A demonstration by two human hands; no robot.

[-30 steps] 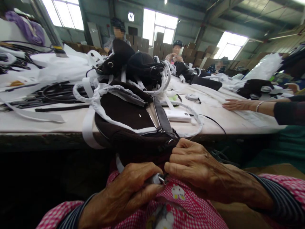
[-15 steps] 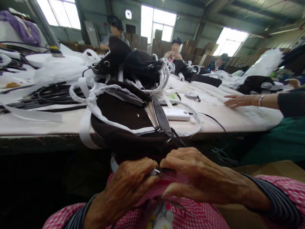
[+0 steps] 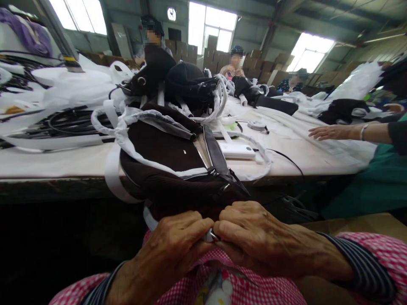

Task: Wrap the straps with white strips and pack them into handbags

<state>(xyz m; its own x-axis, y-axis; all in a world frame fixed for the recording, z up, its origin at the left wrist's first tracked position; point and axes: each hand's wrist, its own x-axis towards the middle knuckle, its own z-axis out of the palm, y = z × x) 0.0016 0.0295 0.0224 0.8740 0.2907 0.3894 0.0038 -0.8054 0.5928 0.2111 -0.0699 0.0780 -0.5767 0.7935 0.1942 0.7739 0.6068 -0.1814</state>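
Watching through the head camera, I'm seeing both hands working low, in front of a pink gingham apron (image 3: 260, 288). My left hand (image 3: 168, 241) is gripping a small metal clasp (image 3: 213, 235) with a bit of white wrapping on it, thumb and index finger pinching. My right hand (image 3: 254, 237) is closing on the clasp's other end, fingers curling in; its fingertips are hiding from view. The clasp is sitting right between the hands, below the near edge of the worktable (image 3: 57, 167). A dark brown-black handbag (image 3: 155, 146) is lying just beyond, its near side hanging over that edge. A white-wrapped handle (image 3: 149, 159) is looping across it. A white box-shaped device (image 3: 238, 149) is resting beside the bag on the right, a black cable (image 3: 288, 156) trailing from it. Thin black straps (image 3: 71, 123) are piling up on the left, more dark bags (image 3: 189, 87) stacking behind. On the far right, a co-worker's hand (image 3: 333, 132) is reaching over white sheeting (image 3: 337, 150), fingers extending, wrist wearing a bracelet (image 3: 363, 132).
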